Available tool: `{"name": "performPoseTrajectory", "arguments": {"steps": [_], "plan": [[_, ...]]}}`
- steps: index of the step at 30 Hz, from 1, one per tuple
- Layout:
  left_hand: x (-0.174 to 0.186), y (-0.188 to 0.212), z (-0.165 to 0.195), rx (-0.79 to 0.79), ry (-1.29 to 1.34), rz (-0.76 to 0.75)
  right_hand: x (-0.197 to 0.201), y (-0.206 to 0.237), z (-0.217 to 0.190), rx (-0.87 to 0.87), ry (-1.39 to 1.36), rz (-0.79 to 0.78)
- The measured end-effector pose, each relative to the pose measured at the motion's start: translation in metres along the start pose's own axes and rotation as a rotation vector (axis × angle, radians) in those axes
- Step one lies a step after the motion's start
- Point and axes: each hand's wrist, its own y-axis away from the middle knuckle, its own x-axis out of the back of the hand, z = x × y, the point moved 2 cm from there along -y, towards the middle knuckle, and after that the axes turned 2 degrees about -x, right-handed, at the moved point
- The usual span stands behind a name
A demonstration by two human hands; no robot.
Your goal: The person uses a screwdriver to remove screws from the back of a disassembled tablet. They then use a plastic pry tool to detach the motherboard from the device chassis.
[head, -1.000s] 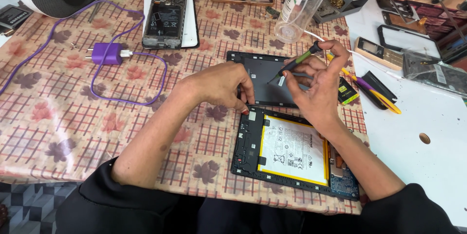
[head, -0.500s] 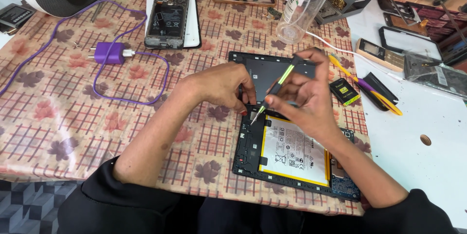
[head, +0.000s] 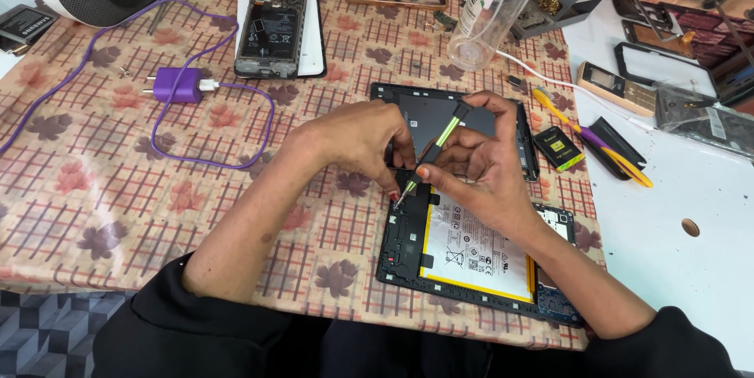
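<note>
While my right hand (head: 487,162) pinches the green-handled screwdriver (head: 428,154), tip seemingly on the opened tablet (head: 471,256), my left hand (head: 361,142) curls empty beside it.

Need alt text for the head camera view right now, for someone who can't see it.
Both hands work at the upper left edge of an opened tablet: the right hand holds a thin green-and-black screwdriver, tip down, beside the left hand. A purple charger and an opened phone lie on the patterned tablecloth.

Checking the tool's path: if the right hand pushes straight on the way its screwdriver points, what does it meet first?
Probably the opened tablet: the right hand aims the screwdriver down-left, its tip at the frame's upper-left corner beside the left hand. Contact is unclear.
</note>
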Motion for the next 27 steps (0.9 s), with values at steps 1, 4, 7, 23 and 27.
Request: {"name": "performPoseTrajectory", "arguments": {"steps": [1, 4, 7, 23, 27], "plan": [[-0.0001, 0.0003, 0.0000, 0.001, -0.001, 0.001, 0.0001, 0.0002, 0.0001, -0.003, -0.005, -0.003], [-0.0002, 0.0002, -0.0003, 0.004, -0.006, 0.002, 0.0001, 0.0006, 0.0002, -0.013, -0.015, -0.008], [-0.0007, -0.0008, -0.0002, 0.002, -0.006, 0.000, -0.0001, 0.0007, 0.0007, -0.022, -0.013, -0.011], [-0.0017, -0.0007, -0.0003, -0.001, -0.002, 0.010, -0.0006, 0.0029, -0.0019, 0.009, 0.090, -0.009], [-0.0017, -0.0010, -0.0012, -0.031, 0.002, 0.016, -0.0025, 0.0029, -0.0035, 0.028, 0.106, -0.024]]}}
